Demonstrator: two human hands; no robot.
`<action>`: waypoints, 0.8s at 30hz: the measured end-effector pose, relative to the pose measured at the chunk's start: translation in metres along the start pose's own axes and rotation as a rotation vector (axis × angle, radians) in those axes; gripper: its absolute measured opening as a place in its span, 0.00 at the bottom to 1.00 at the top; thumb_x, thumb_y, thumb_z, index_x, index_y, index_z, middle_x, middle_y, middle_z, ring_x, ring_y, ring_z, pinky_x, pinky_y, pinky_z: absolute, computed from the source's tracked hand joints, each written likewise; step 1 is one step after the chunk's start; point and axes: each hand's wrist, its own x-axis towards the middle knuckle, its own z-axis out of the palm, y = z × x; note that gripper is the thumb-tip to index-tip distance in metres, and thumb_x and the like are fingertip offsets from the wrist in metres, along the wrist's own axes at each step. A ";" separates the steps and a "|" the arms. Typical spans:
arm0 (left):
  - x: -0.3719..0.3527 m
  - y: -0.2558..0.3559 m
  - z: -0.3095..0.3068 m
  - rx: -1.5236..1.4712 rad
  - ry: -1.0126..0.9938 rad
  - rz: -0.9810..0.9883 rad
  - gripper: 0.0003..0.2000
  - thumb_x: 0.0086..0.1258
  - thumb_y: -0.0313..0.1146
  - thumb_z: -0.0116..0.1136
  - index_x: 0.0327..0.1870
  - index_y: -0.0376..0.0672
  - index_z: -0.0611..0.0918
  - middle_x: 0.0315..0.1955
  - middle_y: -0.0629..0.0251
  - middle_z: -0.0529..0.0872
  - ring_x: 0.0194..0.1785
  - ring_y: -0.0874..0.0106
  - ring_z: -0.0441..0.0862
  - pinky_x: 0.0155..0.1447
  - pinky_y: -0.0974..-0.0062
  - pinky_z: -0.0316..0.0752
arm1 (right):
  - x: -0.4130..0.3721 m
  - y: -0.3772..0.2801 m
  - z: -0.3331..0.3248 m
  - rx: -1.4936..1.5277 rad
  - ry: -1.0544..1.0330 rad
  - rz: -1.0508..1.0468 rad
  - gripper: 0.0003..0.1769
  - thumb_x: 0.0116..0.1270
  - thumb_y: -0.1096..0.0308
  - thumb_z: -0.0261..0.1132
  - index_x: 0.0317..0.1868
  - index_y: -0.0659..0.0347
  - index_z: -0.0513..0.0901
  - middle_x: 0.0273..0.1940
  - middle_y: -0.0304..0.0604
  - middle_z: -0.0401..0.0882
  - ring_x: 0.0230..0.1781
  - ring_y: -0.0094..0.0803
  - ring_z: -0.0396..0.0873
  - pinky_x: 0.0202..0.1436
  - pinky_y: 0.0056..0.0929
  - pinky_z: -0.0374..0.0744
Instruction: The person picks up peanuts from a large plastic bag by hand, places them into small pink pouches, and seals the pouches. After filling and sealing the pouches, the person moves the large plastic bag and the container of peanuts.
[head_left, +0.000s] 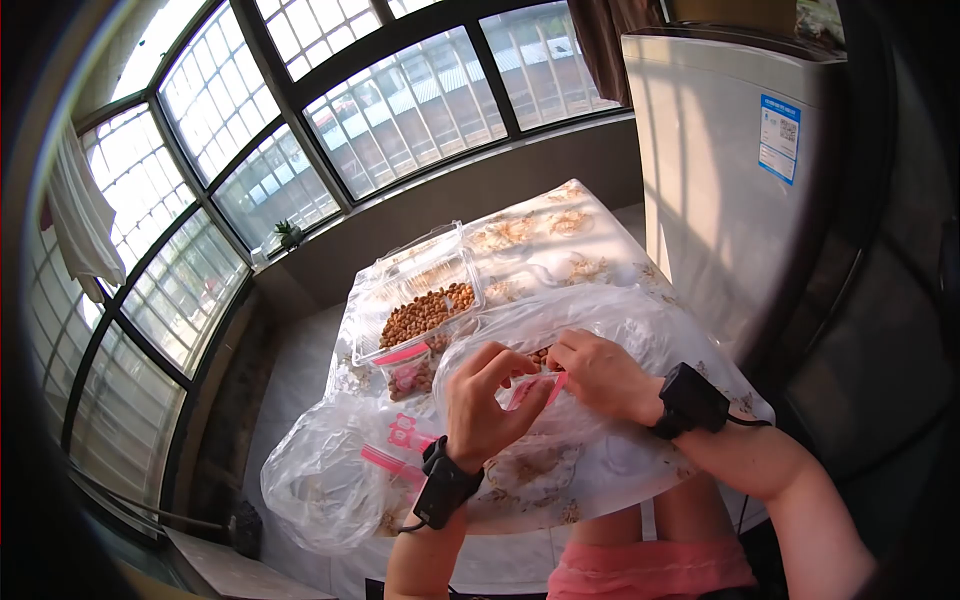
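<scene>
Between my hands is a small clear zip bag (538,390) with a pink zip strip. My left hand (487,402) is closed at the bag's left side, with the thumb along the pink strip. On the other side, my right hand (604,374) is curled with its fingertips at the bag's edge; the exact grip is partly hidden. Small brown nuts (540,356) show just behind my fingers, in a large crumpled clear plastic bag (620,315). A filled zip bag (407,372) with a pink top stands left of my left hand.
Behind the filled bag, an open clear plastic box (470,262) holds many brown nuts (428,314). Flat pink-topped zip bags (395,462) lie with a crumpled plastic bag (315,470) at front left. A floral cloth covers the table (550,225). A white appliance (715,150) stands at right.
</scene>
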 end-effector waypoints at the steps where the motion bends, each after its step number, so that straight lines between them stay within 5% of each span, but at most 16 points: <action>1: 0.000 0.000 0.000 -0.014 -0.023 -0.003 0.08 0.59 0.32 0.75 0.35 0.42 0.86 0.31 0.62 0.86 0.32 0.67 0.84 0.37 0.72 0.80 | 0.000 0.000 -0.001 -0.001 0.002 0.000 0.09 0.60 0.79 0.67 0.41 0.63 0.82 0.43 0.50 0.80 0.46 0.51 0.82 0.50 0.45 0.82; 24: -0.002 -0.009 0.004 -0.087 -0.062 -0.065 0.04 0.66 0.27 0.71 0.38 0.40 0.87 0.36 0.64 0.88 0.37 0.72 0.84 0.41 0.74 0.78 | 0.015 -0.022 -0.021 0.278 0.284 0.044 0.06 0.71 0.75 0.68 0.43 0.65 0.79 0.42 0.51 0.79 0.41 0.52 0.83 0.44 0.43 0.82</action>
